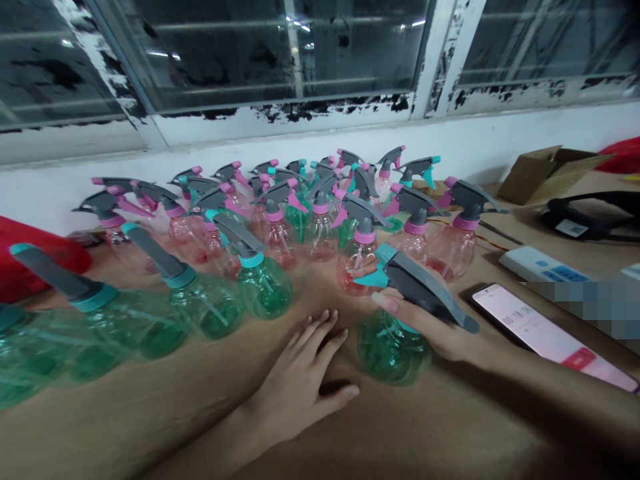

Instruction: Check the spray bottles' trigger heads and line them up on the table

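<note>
Green spray bottle (393, 353), 1 pc: in R hand (440, 330), fingers closed round neck/trigger head; loc. right of L hand (303, 377), on or just above table (400, 437), can't tell which. L hand: palm down, fingers extended, slightly apart. Pink bottles (283, 245), asstd. qty: grouped behind. Phone (540, 327), 1 pc: face up, nr. R forearm.

Right of centre, the right hand (440, 333) grasps a rounded, transparent green plastic spray bottle (393, 357) about its grey-and-turquoise trigger head. At lower centre, the left hand (303, 380) lies palm down on the brown counter (400, 433), fingers extended. Transparent pink plastic spray bottles (283, 247) cluster mid-frame; further green bottles (267, 293) stand at left. A lit smartphone (540, 330) lies at right, an open brown cardboard box (543, 179) at upper right.
</note>
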Tool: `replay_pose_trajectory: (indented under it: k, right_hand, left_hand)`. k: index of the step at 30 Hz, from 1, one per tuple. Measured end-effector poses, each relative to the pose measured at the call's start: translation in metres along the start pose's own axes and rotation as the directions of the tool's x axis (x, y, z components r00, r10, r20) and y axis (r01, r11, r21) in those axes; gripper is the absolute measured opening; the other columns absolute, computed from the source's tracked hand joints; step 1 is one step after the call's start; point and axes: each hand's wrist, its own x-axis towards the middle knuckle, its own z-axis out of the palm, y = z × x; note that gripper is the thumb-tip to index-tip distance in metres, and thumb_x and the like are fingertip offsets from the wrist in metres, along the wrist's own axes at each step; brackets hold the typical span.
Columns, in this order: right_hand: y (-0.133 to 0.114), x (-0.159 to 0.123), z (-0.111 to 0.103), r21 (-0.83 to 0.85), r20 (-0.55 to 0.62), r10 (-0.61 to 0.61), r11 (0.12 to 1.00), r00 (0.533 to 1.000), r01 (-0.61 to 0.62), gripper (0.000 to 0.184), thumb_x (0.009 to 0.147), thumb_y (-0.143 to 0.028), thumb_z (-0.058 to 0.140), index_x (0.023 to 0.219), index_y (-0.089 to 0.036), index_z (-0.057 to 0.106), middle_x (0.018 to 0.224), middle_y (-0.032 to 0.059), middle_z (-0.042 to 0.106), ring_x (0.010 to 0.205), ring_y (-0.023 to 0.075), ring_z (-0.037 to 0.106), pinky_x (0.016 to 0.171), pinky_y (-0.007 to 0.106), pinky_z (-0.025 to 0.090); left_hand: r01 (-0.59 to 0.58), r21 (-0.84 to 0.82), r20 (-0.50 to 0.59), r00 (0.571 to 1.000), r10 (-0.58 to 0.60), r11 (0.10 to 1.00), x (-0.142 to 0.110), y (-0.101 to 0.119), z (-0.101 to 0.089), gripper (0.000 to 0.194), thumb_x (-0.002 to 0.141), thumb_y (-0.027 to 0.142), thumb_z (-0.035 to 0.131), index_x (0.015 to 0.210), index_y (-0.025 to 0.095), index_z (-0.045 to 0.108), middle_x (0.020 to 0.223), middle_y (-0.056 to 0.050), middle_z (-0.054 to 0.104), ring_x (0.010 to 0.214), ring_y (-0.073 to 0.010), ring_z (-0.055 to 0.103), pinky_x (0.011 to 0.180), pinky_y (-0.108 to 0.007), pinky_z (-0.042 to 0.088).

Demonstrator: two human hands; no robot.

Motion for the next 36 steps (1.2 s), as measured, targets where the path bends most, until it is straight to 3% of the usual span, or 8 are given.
replay_pose_trajectory:
  k: [22,30,36]
  right_hand:
    - [0.000,0.000,0.001,0.005,0.006,-0.039,0.999,0.999,0.039,0.027,0.082,-0.028,0.058,0.065,-0.023,0.038,0.061,-0.0063,0.040,0.051,0.0086,0.040,0.047,0.025,0.033]
    - [-0.009,0.002,-0.006,-0.119,0.055,0.029,0.993,0.998,-0.022,0.021,0.083,-0.032,0.057,0.070,-0.024,0.044,0.060,-0.0055,0.042,0.053,0.0119,0.041,0.050,0.028,0.035]
    - [-0.006,-0.004,-0.004,-0.041,0.039,0.038,0.999,0.999,-0.036,0.016,0.082,-0.038,0.058,0.090,-0.024,0.056,0.071,-0.0015,0.057,0.061,0.0153,0.054,0.056,0.030,0.044]
  left_hand:
    - [0.000,-0.003,-0.008,1.000,0.000,1.000,-0.001,-0.001,0.002,0.067,0.088,0.056,0.052,0.140,0.016,0.036,0.149,-0.013,0.029,0.137,-0.0310,0.023,0.108,-0.049,0.027]
    - [-0.002,-0.021,-0.023,1.000,0.001,1.000,0.000,0.000,0.000,0.065,0.088,0.056,0.052,0.138,0.016,0.040,0.149,-0.013,0.030,0.137,-0.0318,0.025,0.107,-0.050,0.029]
    - [0.001,-0.019,-0.008,1.000,-0.001,1.000,0.001,0.000,0.000,0.066,0.089,0.056,0.052,0.139,0.016,0.038,0.148,-0.013,0.032,0.137,-0.0317,0.024,0.107,-0.050,0.029]
